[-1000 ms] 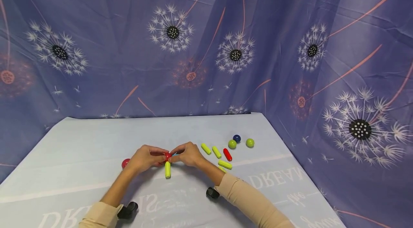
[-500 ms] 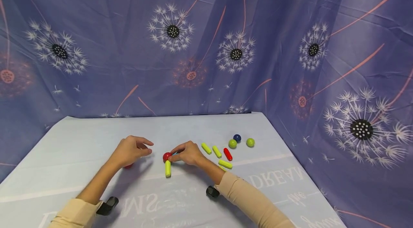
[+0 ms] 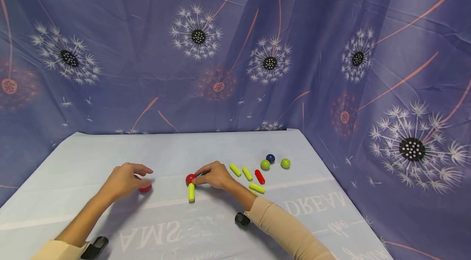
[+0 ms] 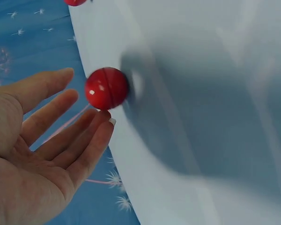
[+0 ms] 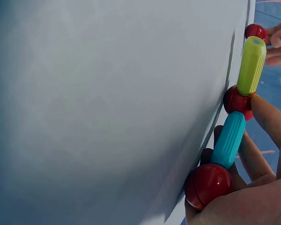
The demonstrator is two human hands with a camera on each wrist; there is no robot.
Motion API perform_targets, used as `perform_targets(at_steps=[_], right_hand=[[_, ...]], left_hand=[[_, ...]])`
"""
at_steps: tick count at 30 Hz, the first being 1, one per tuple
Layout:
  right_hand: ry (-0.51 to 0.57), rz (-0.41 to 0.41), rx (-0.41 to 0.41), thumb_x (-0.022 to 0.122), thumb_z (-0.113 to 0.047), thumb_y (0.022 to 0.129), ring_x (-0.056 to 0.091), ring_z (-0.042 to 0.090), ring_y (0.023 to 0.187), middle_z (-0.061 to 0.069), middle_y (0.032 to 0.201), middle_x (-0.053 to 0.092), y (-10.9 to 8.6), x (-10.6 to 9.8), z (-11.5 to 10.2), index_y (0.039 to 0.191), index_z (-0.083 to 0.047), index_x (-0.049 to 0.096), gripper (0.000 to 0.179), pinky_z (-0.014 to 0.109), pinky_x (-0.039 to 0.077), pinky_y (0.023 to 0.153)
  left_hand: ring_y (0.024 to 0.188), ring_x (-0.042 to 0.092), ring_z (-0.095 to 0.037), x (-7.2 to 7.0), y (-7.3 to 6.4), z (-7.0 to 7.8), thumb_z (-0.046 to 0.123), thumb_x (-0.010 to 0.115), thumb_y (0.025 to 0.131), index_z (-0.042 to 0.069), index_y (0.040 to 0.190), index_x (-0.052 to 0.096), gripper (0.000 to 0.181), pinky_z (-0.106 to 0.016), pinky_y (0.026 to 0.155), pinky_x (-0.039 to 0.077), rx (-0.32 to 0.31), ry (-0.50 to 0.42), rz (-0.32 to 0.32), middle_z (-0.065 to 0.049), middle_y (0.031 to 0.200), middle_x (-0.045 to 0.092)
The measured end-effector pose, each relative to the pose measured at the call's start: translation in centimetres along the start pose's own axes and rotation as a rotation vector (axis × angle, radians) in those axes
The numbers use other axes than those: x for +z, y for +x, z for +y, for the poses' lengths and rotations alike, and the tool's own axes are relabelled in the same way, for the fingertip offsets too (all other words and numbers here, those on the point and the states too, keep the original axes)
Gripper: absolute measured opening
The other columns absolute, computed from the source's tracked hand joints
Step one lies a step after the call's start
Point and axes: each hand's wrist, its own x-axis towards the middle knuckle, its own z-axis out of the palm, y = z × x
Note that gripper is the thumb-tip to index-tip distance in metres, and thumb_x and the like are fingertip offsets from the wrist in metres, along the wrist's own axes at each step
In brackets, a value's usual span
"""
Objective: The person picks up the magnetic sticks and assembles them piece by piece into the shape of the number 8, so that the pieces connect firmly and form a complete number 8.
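My right hand (image 3: 213, 176) pinches a red ball (image 3: 190, 178) that is joined to a yellow-green ribbed rod (image 3: 191, 192). In the right wrist view a turquoise rod (image 5: 228, 139) links this ball to a larger-looking red ball (image 5: 208, 185) beside the palm, with fingers behind the rod. My left hand (image 3: 123, 180) is over at the left, its fingers loosely extended around another loose red ball (image 3: 146, 188). The left wrist view shows the fingertips close to that red ball (image 4: 107, 88), not curled round it; whether they touch it, I cannot tell.
Right of my hands lie several yellow-green rods (image 3: 256, 187), a red rod (image 3: 259, 176), two green balls (image 3: 265, 164) and a dark blue ball (image 3: 270, 158). A patterned blue curtain (image 3: 235, 47) borders the cloth-covered table (image 3: 165, 145).
My left hand has let go of the joined piece and moved left to the loose red ball. My right hand stays in place, still pinching the joined red ball.
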Motion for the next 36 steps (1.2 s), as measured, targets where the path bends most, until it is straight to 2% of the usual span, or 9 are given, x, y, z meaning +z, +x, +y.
perform_targets(at_steps=[5,10,17,28,36], right_hand=[[0.016,0.0,0.005,0.088,-0.036,0.076,0.059,0.008,0.083,-0.007,0.095,0.073,-0.1,0.0,0.0,0.094,-0.023,0.083,0.023,0.025,0.045,0.067],[0.021,-0.001,0.007,0.088,-0.035,0.076,0.058,0.008,0.082,-0.007,0.095,0.073,-0.1,0.0,0.0,0.093,-0.022,0.083,0.022,0.024,0.045,0.066],[0.032,-0.004,-0.002,0.089,-0.034,0.076,0.058,0.009,0.08,-0.007,0.094,0.074,-0.1,-0.1,-0.1,0.093,-0.021,0.083,0.022,0.024,0.045,0.064],[0.008,-0.004,0.008,0.088,-0.036,0.077,0.06,0.008,0.088,-0.007,0.096,0.075,-0.1,-0.1,-0.1,0.096,-0.022,0.083,0.024,0.025,0.047,0.071],[0.008,-0.009,0.025,0.088,-0.037,0.076,0.061,0.009,0.092,-0.007,0.097,0.076,-0.1,-0.1,-0.2,0.096,-0.023,0.083,0.025,0.027,0.048,0.072]], left_hand=[[0.089,0.075,-0.029,0.0,-0.5,-0.7,0.024,0.083,0.081,0.007,0.112,0.076,0.036,-0.044,0.075,0.055,-0.017,0.001,-0.015,-0.015,0.102,0.076],[0.087,0.072,-0.026,0.4,-0.7,-1.3,0.022,0.084,0.079,0.007,0.112,0.075,0.038,-0.039,0.071,0.052,-0.008,0.025,-0.029,-0.009,0.095,0.076],[0.084,0.07,-0.022,0.9,-0.8,-1.7,0.021,0.085,0.077,0.008,0.111,0.075,0.038,-0.038,0.07,0.05,0.008,0.027,-0.013,-0.005,0.09,0.076],[0.079,0.066,-0.017,1.1,-0.8,-1.5,0.02,0.085,0.077,0.008,0.106,0.076,0.032,-0.035,0.067,0.047,0.008,0.024,-0.001,-0.002,0.085,0.075],[0.075,0.063,-0.014,1.8,-0.9,-0.3,0.019,0.085,0.076,0.01,0.103,0.076,0.03,-0.034,0.066,0.048,0.043,0.006,-0.027,0.0,0.083,0.073]])
